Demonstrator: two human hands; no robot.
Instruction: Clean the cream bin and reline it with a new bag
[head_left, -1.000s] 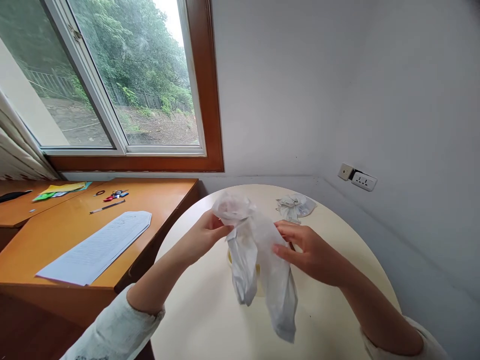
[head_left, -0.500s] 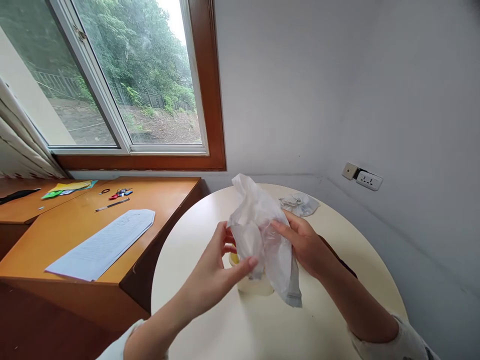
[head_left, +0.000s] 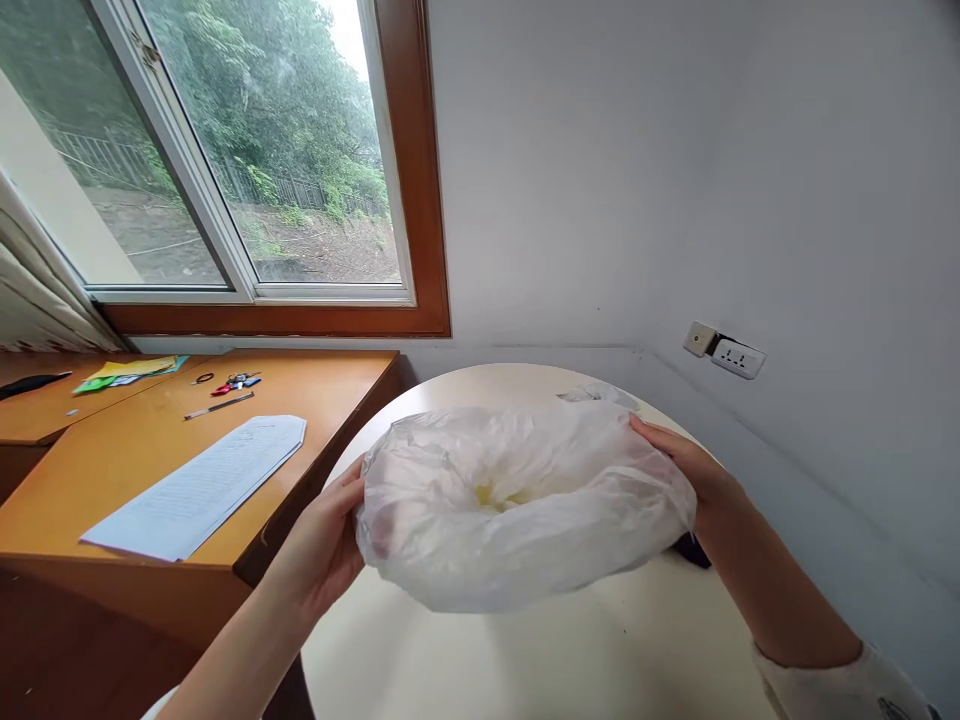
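Observation:
A thin white translucent plastic bag [head_left: 525, 560] is spread wide between my two hands above the round table. My left hand [head_left: 330, 540] grips its left edge, with some fingers hidden behind the film. At the opposite end, my right hand [head_left: 694, 470] holds the bag with the thumb on top and the other fingers out of sight. The bag puffs out in a ring around a sunken middle, where a bit of yellow [head_left: 495, 497] shows. The pale container seen earlier is covered by the plastic.
On the cream round table [head_left: 555, 660], another crumpled clear plastic piece [head_left: 598, 394] lies at the back, and a dark object [head_left: 691, 550] peeks out under the bag's right side. The wooden desk [head_left: 330, 375] at left bears papers [head_left: 202, 490], a pen [head_left: 219, 405] and keys [head_left: 236, 383].
My hands have moved well apart, left and right. The bag, bunched and upright before, is now stretched open sideways and hides the container.

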